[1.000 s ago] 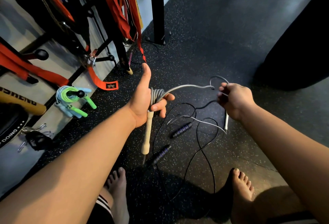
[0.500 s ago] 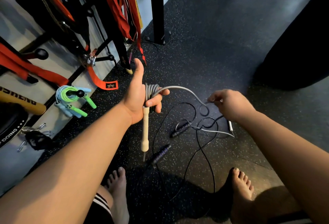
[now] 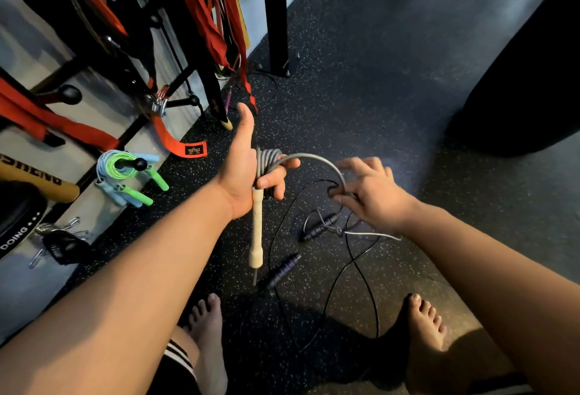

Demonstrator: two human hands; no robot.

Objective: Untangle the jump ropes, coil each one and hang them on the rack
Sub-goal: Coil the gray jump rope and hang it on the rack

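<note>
A: Count it off for me. Ropes?

B: Four in sight. One grey rope in the hands and one black rope loose on the floor at six o'clock of them. Two more are hung up, a green rope and a blue rope, sharing one peg on the rack out at nine o'clock.

A: Hands?

B: Two. The left hand is dead centre with the thumb straight up. Its other fingers curl round a tight stack of grey loops and the top of the wooden handle, which hangs down toward six. One handle of that rope shows.

A: And the right?

B: The right hand sits at three o'clock of the left, a touch blurred. Thumb and fingertips nip the grey rope where its arc comes down, and the remaining fingers are spread.

A: The black rope's handles?

B: Two. The upper dark handle lies just below the right hand, and the lower dark handle lies beside the tip of the wooden one. Both are flat on the floor, and the cord loops down between the left foot and the right foot.

A: Room to work?

B: Tight from nine to eleven, with rack legs, orange straps and the wall's edge. There's one black post at twelve, and a big dark mass fills two to three. Between post and mass, open speckled floor runs up toward one o'clock.
</note>
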